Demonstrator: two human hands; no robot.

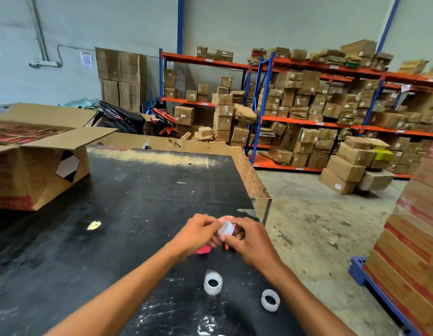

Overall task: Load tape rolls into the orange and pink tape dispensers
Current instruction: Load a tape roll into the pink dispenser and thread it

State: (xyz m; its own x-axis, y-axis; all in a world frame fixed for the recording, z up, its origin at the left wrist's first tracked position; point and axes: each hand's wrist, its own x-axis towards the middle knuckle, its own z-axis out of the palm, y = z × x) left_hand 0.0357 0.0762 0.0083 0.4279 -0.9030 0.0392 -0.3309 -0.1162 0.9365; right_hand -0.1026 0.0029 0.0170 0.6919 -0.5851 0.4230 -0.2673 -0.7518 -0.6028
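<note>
Both hands meet at lower centre of the frame over the black table [128, 202]. The left hand [198, 232] and right hand [249, 241] have their grip closed together on a white tape roll [226, 227], with the orange dispenser [228, 218] partly hidden behind the fingers. A pink dispenser [203, 250] shows just beneath the left hand; contact cannot be told. Two more tape rolls [212, 283] [270, 300] lie on the table below. At left, an open cardboard box [38, 163] holds red-printed packs [21, 133].

pale wall [113, 25], concrete floor [315, 219], box-laden racks [307, 122] (orange-blue)
</note>
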